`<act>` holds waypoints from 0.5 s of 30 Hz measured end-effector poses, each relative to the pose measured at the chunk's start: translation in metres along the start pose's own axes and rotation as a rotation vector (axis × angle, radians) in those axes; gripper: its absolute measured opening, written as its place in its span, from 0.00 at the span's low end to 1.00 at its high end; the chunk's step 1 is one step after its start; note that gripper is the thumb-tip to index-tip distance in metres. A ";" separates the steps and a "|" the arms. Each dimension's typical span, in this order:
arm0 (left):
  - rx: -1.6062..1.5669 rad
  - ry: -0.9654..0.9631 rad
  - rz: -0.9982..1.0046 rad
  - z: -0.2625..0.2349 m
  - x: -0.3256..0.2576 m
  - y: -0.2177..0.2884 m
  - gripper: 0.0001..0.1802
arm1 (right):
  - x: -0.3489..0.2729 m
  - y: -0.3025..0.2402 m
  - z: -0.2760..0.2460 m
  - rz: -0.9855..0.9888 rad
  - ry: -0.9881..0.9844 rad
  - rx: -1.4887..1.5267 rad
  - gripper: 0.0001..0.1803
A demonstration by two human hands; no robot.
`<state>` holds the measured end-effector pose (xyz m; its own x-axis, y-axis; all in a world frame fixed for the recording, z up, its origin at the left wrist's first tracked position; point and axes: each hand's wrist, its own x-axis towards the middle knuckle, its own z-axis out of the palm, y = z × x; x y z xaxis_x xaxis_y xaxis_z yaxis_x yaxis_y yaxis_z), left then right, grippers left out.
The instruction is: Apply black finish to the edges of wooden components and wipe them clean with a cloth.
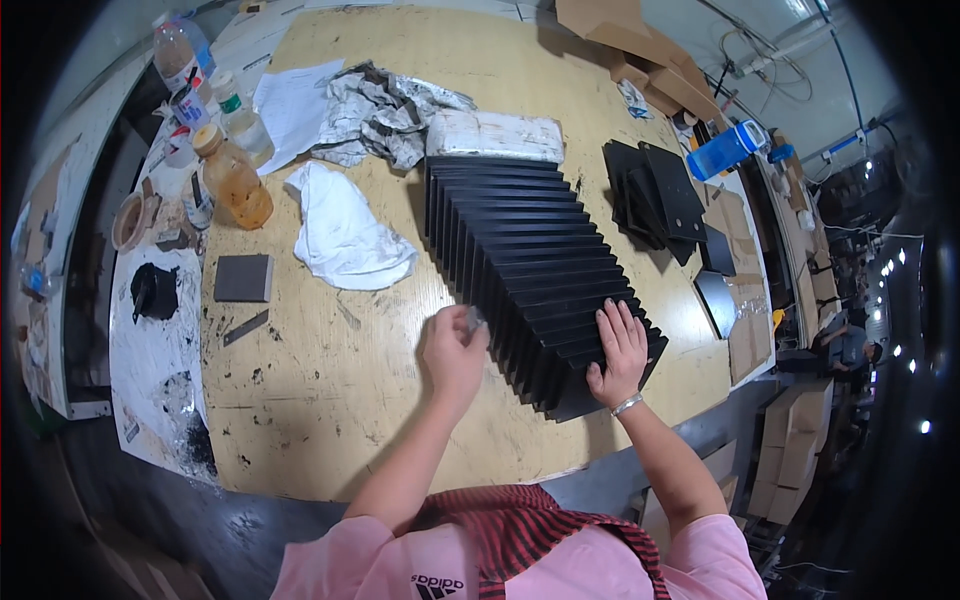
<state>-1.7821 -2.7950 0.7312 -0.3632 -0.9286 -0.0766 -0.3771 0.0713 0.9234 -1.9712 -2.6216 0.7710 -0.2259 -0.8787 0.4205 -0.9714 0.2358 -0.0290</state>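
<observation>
A long black pleated bellows (530,260) lies slantwise across the wooden table, its near end at the lower right. My right hand (621,352) rests on top of that near end, fingers stretched out, a bracelet at the wrist. Beside the left edge of the folds is my left hand (455,350), thumb and fingers pinched together. Something small and greyish (474,318) shows at its fingertips, too small to name. A white wrapped block (496,136) stands against the far end of the bellows.
White cloth (348,235), crumpled stained paper (385,110) and a grey block (243,278) lie left. Several bottles, one with amber liquid (236,180), line the left edge. Black plates (665,195), a blue bottle (722,150) and a cardboard box (640,45) are at right.
</observation>
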 end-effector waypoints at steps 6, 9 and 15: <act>-0.415 0.124 0.018 0.002 0.067 0.036 0.14 | 0.001 0.001 0.000 0.007 -0.009 0.012 0.36; -0.226 0.150 -0.013 0.012 0.036 0.003 0.14 | 0.004 0.002 -0.001 -0.004 -0.005 0.014 0.36; -0.329 0.183 0.056 -0.001 0.064 0.035 0.13 | 0.001 0.002 0.000 0.007 -0.015 0.010 0.35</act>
<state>-1.8174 -2.8520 0.7593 -0.2059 -0.9784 0.0181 -0.0567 0.0304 0.9979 -1.9728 -2.6217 0.7715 -0.2334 -0.8832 0.4068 -0.9705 0.2375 -0.0412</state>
